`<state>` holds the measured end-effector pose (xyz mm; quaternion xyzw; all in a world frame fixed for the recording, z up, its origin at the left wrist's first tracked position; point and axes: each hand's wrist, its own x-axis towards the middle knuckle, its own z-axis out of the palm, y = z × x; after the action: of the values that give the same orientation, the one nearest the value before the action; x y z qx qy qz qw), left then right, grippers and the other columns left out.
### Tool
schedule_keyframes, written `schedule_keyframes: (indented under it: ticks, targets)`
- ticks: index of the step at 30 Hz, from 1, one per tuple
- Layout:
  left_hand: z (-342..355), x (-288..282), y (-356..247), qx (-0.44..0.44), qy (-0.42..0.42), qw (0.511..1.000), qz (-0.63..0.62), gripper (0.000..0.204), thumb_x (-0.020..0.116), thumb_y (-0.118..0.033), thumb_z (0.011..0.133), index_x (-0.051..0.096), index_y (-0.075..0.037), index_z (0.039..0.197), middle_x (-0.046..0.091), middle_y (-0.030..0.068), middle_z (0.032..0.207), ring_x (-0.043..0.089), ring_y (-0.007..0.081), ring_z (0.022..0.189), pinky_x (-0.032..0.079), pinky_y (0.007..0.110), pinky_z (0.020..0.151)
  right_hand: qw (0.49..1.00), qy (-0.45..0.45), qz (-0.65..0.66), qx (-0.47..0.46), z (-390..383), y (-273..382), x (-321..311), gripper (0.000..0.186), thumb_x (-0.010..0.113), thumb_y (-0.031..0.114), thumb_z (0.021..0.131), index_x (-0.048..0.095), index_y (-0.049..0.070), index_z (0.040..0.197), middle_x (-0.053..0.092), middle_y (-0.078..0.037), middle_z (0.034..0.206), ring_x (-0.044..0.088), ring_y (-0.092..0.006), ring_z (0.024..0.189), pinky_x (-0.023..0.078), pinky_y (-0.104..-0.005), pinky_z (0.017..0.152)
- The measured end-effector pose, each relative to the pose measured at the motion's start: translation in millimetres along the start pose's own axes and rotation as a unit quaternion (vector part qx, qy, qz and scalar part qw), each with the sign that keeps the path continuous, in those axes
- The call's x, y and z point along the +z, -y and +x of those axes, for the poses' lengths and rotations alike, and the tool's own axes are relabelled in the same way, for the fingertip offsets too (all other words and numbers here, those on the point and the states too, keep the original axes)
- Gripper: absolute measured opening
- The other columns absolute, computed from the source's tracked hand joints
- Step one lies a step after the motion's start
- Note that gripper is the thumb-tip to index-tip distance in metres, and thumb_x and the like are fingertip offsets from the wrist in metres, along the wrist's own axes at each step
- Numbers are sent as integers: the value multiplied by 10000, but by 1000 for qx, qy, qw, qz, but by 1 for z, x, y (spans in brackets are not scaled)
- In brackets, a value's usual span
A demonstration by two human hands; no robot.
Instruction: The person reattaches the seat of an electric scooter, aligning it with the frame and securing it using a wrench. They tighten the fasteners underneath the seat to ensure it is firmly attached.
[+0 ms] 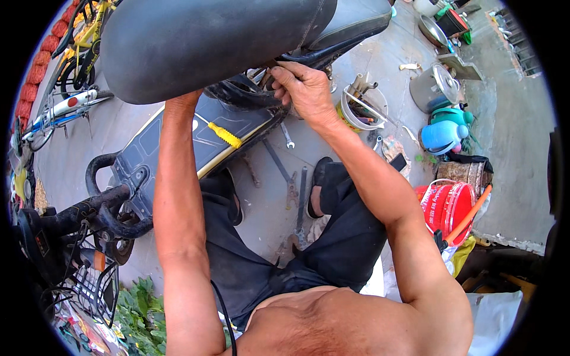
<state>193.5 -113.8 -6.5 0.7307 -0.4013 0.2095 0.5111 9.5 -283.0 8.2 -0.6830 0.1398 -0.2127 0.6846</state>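
Observation:
A black scooter seat [196, 41] is tipped up across the top of the view. My left forearm [178, 154] reaches up beneath it, and the seat hides my left hand. My right hand [303, 86] is curled with its fingers closed on the black frame edge [249, 95] just under the seat. What the fingertips pinch there is too small to make out. A yellow-handled screwdriver [224, 135] lies on the scooter's dark side panel [178, 145], between my two arms.
Wrenches [287, 135] and pliers [291, 193] lie on the concrete by my sandalled foot [317, 190]. A white bucket of tools [363, 107], a metal pot [436, 86], a blue kettle [442, 135] and a red bucket [448, 204] stand to the right. The scooter's handlebar [77, 213] and a parked bicycle [65, 107] are on the left.

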Motion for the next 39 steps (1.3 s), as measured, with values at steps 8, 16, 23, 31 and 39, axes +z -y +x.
schedule_keyframes:
  ticks: [8, 16, 23, 31, 39]
  targets:
    - [5, -3, -1, 87, -18, 995, 52, 678, 789, -262, 812, 481, -140, 1403, 515, 101, 1399, 457, 275, 1299, 347, 427, 1089, 998, 20, -43, -40, 11, 11, -4, 283, 687, 212, 910, 698, 7, 1105, 659, -31, 765, 585, -59, 624, 455, -189, 532]
    - [4, -6, 2, 82, -17, 994, 69, 640, 771, -235, 824, 497, -124, 1391, 535, 114, 1374, 483, 283, 1270, 343, 425, 1081, 987, -1, -99, -129, 24, 20, -20, 198, 682, 111, 872, 726, 3, 1032, 702, -73, 769, 579, -84, 610, 474, -237, 582]
    - [0, -3, 2, 13, -11, 999, 33, 604, 741, -248, 855, 495, -129, 1394, 516, 105, 1394, 461, 266, 1287, 334, 413, 1085, 985, 20, -133, -108, 25, 23, -32, 204, 696, 132, 858, 732, 4, 1013, 706, -73, 760, 592, -82, 624, 489, -242, 602]
    - [-2, -6, 6, 17, 17, 999, 24, 641, 729, -266, 868, 440, -175, 1433, 474, 90, 1435, 413, 256, 1332, 283, 412, 1124, 984, 21, -130, -120, 24, 22, -32, 205, 700, 140, 866, 732, 9, 1021, 708, -70, 793, 598, -89, 648, 494, -249, 608]
    - [-4, -7, 4, -34, 37, 998, 31, 711, 751, -169, 850, 394, -207, 1464, 439, 104, 1469, 410, 275, 1350, 271, 435, 1160, 971, 10, -173, -168, 30, 17, -34, 217, 711, 186, 881, 740, 55, 1051, 717, -53, 834, 596, -108, 667, 509, -261, 625]
